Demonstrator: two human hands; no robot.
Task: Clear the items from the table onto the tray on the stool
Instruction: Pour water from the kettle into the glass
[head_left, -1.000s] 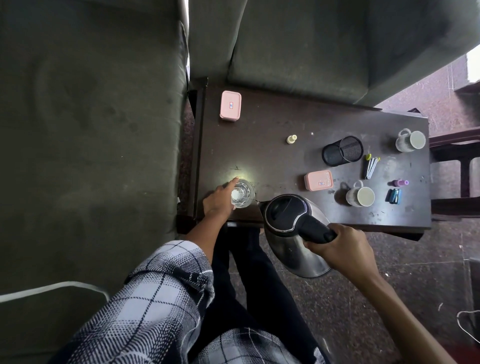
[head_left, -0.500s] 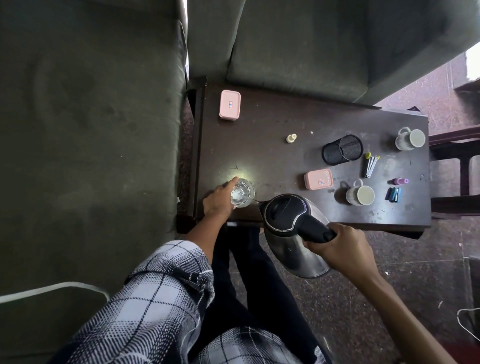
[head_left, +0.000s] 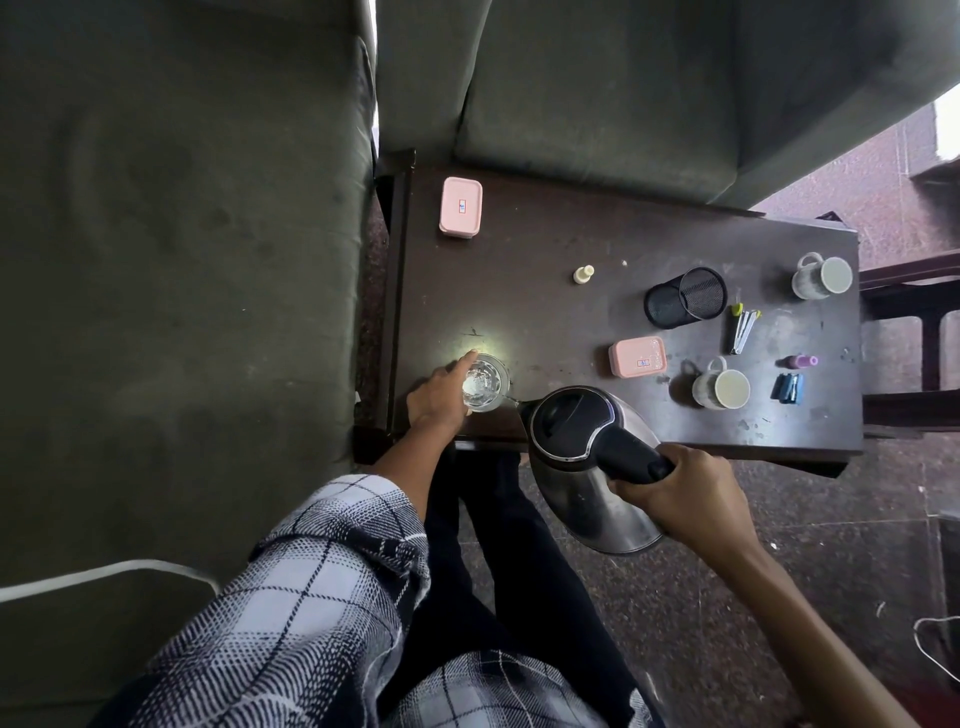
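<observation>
Tabletop (head_left: 545, 312): dark wood, sofas behind.
Kettle (head_left: 582, 457): I see it tilted, spout toward glass (head_left: 485, 383), handle back-right.
Right hand (head_left: 685, 499): fingers wrapped on handle.
Left hand (head_left: 436, 400): cupping glass by near-left corner.

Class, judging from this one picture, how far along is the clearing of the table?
Done: nothing visibly; no tray or stool shows. In hand: the right hand grips the kettle, tilted toward the glass that the left hand holds on the table. Left: two pink boxes, two mugs, the pen holder and small bits.
</observation>
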